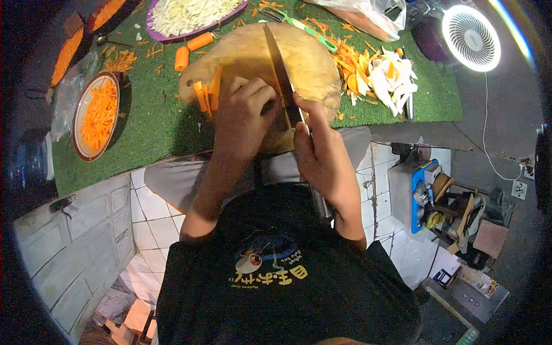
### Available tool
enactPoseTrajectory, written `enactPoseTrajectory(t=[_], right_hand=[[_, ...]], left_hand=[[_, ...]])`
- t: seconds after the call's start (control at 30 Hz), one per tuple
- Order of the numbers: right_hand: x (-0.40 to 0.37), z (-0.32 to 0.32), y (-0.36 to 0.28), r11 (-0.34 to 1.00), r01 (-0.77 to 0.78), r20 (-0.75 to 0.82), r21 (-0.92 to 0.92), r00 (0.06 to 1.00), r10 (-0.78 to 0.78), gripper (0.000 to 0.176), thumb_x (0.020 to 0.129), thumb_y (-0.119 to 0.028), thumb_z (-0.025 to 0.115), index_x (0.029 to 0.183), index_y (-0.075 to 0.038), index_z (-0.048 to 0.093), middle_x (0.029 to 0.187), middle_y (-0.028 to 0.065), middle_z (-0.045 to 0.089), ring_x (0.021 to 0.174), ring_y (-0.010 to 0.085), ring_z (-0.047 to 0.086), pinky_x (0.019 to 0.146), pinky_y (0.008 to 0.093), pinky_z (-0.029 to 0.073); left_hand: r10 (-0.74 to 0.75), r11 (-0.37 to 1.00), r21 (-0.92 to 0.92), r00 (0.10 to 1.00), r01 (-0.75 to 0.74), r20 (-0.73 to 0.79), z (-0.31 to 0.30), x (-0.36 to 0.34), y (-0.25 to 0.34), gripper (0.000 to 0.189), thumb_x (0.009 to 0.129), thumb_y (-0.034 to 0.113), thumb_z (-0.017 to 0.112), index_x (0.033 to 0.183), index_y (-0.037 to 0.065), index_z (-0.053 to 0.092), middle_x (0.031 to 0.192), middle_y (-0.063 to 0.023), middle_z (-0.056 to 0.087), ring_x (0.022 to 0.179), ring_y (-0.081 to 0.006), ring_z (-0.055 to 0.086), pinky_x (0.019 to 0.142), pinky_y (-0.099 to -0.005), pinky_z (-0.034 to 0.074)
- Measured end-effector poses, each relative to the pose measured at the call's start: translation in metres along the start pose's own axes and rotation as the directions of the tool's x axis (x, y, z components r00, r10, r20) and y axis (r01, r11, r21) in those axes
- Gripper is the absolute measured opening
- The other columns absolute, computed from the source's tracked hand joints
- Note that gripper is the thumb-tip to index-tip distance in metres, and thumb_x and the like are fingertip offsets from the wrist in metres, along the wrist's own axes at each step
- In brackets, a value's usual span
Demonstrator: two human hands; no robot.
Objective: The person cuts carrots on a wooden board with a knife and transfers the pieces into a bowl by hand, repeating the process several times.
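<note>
My right hand (319,144) is wrapped round the handle end of a long kitchen knife (278,64), whose blade points away from me over a round wooden cutting board (310,63). Just left of the blade, my left hand (244,109) rests on the board with its fingers curled under. What those fingers press on is hidden. Flat carrot slices (207,95) lie at the left side of that hand. Two carrot chunks (182,58) sit beside the board's left edge.
A bowl of carrot strips (79,150) stands at the left. Shredded cabbage fills a purple-rimmed plate (150,29) at the back, near a green-handled peeler (319,39). Peelings and pale trimmings (394,83) lie right of the board on green matting (155,126). A round white fan (471,39) stands far right.
</note>
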State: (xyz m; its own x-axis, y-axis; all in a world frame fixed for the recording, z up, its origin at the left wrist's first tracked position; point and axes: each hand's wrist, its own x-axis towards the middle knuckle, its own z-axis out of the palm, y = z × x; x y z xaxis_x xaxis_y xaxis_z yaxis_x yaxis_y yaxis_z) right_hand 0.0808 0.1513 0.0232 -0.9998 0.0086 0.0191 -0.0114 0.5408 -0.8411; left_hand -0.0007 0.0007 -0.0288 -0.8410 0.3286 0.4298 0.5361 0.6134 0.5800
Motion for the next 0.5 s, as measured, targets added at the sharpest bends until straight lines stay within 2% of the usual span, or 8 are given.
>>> enactPoseTrajectory(t=[0.03,0.17,0.23,0.27,0.37,0.43,0.47,0.5], right_hand=[[0.0,-0.001,-0.001,1.0,-0.002,0.015,-0.025,1.0,0.002,0.045,0.097,0.003,0.055,0.138,-0.009,0.042,0.078,0.0315,0.061,0.08,0.0569,0.059,0.066,0.0562,0.046],[0.0,-0.002,-0.005,0.998,-0.055,0.052,0.007,0.997,0.054,0.043,0.097,0.003,0.054,0.137,-0.009,0.042,0.082,0.0324,0.063,0.085,0.0568,0.06,0.068,0.0581,0.047],[-0.001,0.0,-0.003,0.999,-0.044,0.023,0.007,0.999,0.044,0.038,0.104,-0.003,0.05,0.142,-0.008,0.048,0.062,0.0152,0.054,0.052,0.0191,0.057,0.054,0.0367,0.045],[-0.001,0.0,-0.004,0.999,-0.044,0.023,0.008,0.999,0.044,0.038,0.104,-0.003,0.05,0.142,-0.008,0.048,0.062,0.0152,0.054,0.052,0.0191,0.057,0.054,0.0367,0.045],[0.004,0.003,0.001,0.994,-0.104,0.048,-0.035,0.993,0.105,0.039,0.103,-0.003,0.05,0.142,-0.007,0.047,0.065,0.0182,0.058,0.058,0.0266,0.063,0.059,0.0387,0.048],[0.014,0.012,0.011,0.957,0.268,-0.143,-0.107,0.949,-0.282,0.04,0.102,-0.003,0.051,0.142,-0.007,0.047,0.079,0.0244,0.065,0.072,0.0382,0.068,0.069,0.0429,0.052],[0.015,0.01,0.008,0.956,0.272,-0.151,-0.107,0.946,-0.286,0.04,0.102,-0.003,0.051,0.142,-0.007,0.047,0.079,0.0244,0.065,0.072,0.0382,0.068,0.069,0.0429,0.052],[0.015,0.005,0.001,0.993,0.101,-0.074,-0.065,0.992,-0.105,0.04,0.102,-0.003,0.052,0.141,-0.006,0.049,0.088,0.0268,0.065,0.08,0.0425,0.067,0.074,0.0453,0.052]], left_hand=[[-0.011,1.0,0.001,1.0,0.011,0.007,0.0,0.0,0.0,0.014,0.078,0.014,0.077,0.086,0.006,0.068,0.092,-0.0076,0.066,0.095,-0.0324,0.058,0.088,-0.0437,0.048],[-0.017,1.0,0.009,1.0,0.017,0.023,0.0,-0.001,-0.001,0.014,0.079,0.015,0.077,0.086,0.007,0.068,0.095,-0.0071,0.066,0.096,-0.0319,0.058,0.089,-0.0435,0.048],[0.023,0.999,0.036,0.999,-0.023,-0.025,0.0,-0.001,0.0,0.014,0.079,0.014,0.077,0.088,0.007,0.069,0.098,-0.0071,0.066,0.097,-0.0316,0.058,0.089,-0.0433,0.049],[0.023,0.999,0.036,0.999,-0.023,-0.025,0.0,-0.001,-0.001,0.014,0.079,0.014,0.077,0.088,0.007,0.069,0.098,-0.0071,0.066,0.097,-0.0316,0.058,0.089,-0.0433,0.049],[0.036,0.999,0.035,0.998,-0.034,-0.051,0.001,-0.001,-0.002,0.015,0.08,0.014,0.077,0.089,0.006,0.069,0.099,-0.0075,0.066,0.099,-0.0321,0.058,0.09,-0.0435,0.049],[-0.016,1.0,0.016,1.0,0.016,0.017,-0.002,-0.001,0.001,0.016,0.08,0.014,0.077,0.091,0.005,0.069,0.101,-0.0081,0.066,0.098,-0.0335,0.059,0.09,-0.0447,0.049],[-0.007,1.0,0.02,1.0,0.007,0.015,-0.004,0.0,0.001,0.016,0.08,0.014,0.077,0.091,0.005,0.069,0.101,-0.0081,0.066,0.098,-0.0335,0.059,0.09,-0.0447,0.049],[-0.025,0.999,0.033,0.999,0.024,0.046,-0.005,0.0,0.002,0.017,0.081,0.014,0.077,0.094,0.006,0.07,0.101,-0.0088,0.066,0.099,-0.0341,0.06,0.09,-0.0449,0.05]])
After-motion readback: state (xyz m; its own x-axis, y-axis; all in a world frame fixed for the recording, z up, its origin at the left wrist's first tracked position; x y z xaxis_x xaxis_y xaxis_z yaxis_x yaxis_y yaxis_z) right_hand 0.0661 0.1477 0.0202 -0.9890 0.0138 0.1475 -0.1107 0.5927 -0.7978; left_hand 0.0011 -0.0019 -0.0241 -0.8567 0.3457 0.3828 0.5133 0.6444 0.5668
